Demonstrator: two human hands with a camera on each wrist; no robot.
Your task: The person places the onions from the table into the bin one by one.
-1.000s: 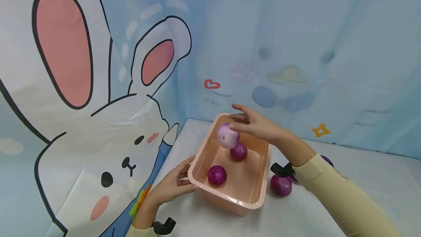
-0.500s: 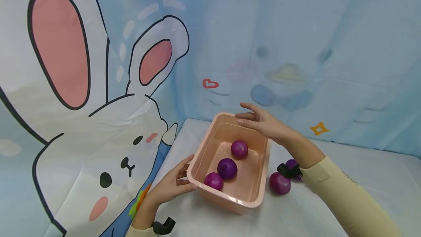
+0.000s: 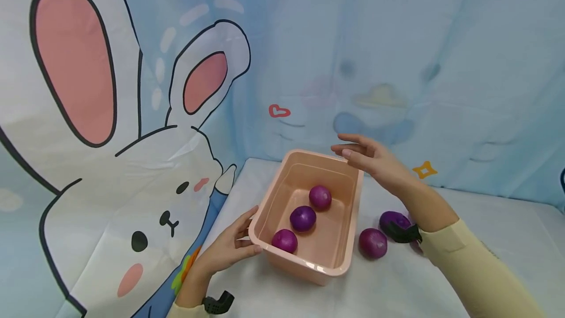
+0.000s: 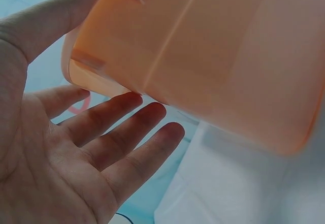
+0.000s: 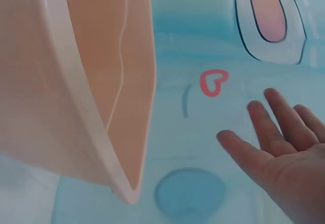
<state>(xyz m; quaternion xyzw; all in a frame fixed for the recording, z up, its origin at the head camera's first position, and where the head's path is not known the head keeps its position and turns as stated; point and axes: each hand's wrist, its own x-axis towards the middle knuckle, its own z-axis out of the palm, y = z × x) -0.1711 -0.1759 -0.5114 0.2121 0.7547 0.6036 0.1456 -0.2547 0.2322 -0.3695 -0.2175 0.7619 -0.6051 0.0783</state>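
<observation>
Three red onions, a near one (image 3: 284, 241), a darker middle one (image 3: 302, 219) and a far one (image 3: 320, 197), lie in a peach plastic tub (image 3: 340, 270). At the tub's left front corner, my left hand (image 3: 231, 247) rests with its thumb along one side and its fingers against the outer wall. The left wrist view shows those fingers (image 4: 127, 153) nearly straight, their tips by the tub wall. Above the far right corner hovers my right hand (image 3: 375, 161), fingers loosely extended and holding nothing. In the right wrist view, a gap separates that hand (image 5: 284, 153) from the tub rim.
Right of the tub, another red onion (image 3: 372, 243) lies on the white cloth (image 3: 485, 225). Beside it sits a dark purple one (image 3: 394, 224), and more purple shows partly hidden behind the right wrist. A printed curtain (image 3: 397, 63) hangs behind.
My right hand let a red onion go into the tub, then moved right and away from it. The onion rolled and lies between the other two. My left hand stayed at the corner.
</observation>
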